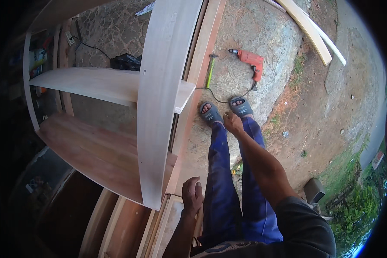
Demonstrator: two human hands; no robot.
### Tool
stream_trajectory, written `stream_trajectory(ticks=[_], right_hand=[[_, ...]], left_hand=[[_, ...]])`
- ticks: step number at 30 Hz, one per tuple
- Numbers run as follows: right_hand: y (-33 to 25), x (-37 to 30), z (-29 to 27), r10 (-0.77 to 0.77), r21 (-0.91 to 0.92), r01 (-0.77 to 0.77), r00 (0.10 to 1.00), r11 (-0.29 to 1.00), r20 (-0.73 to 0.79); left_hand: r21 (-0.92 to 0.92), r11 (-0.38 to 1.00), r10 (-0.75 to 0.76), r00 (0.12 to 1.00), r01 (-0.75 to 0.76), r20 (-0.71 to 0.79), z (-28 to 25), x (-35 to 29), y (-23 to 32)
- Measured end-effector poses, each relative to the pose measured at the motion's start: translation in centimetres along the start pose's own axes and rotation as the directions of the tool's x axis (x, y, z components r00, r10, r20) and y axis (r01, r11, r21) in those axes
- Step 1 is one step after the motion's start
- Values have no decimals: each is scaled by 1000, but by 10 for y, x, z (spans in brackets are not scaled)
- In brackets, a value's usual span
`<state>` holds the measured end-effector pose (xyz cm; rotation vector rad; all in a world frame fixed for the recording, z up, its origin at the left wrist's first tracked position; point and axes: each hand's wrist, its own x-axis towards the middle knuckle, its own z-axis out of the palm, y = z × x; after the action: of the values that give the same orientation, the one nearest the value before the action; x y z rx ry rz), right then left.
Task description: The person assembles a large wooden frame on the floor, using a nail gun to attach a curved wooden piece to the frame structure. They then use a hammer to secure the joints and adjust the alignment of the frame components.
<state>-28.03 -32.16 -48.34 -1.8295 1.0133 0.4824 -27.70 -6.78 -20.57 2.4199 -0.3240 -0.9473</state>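
Observation:
My left hand (192, 194) hangs beside the wooden frame, its fingers loosely bent, the thumb apart and nothing visible in it. Nearest to it are the frame's front edge and a pale upright board (159, 103). My right hand (233, 123) is closed in front of my lower legs, above my sandals; whatever its fingers hold, if anything, is too small to make out. On the ground beyond my feet lies a red corded power drill (250, 59). A hammer with a bright green handle (210, 72) lies between the drill and the frame.
A pale shelf board (94, 84) and a reddish lower board (90, 144) span the frame. Black cable (215, 97) runs by my feet. Long timber strips (309, 30) lie at the far right. A black plastic bag (125, 62) sits behind the shelf.

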Motion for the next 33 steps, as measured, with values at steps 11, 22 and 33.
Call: stream_trajectory(ticks=[11, 22, 33], right_hand=[[29, 58, 46, -53, 210, 59, 998, 976, -32], [204, 240, -72, 199, -23, -286, 720, 958, -665], [204, 277, -68, 276, 802, -184, 961, 568, 26]], left_hand=[[-149, 912, -353, 917, 382, 188, 47, 89, -34], [155, 988, -31, 937, -25, 348, 73, 98, 2], [98, 990, -124, 946, 98, 301, 68, 112, 10]])
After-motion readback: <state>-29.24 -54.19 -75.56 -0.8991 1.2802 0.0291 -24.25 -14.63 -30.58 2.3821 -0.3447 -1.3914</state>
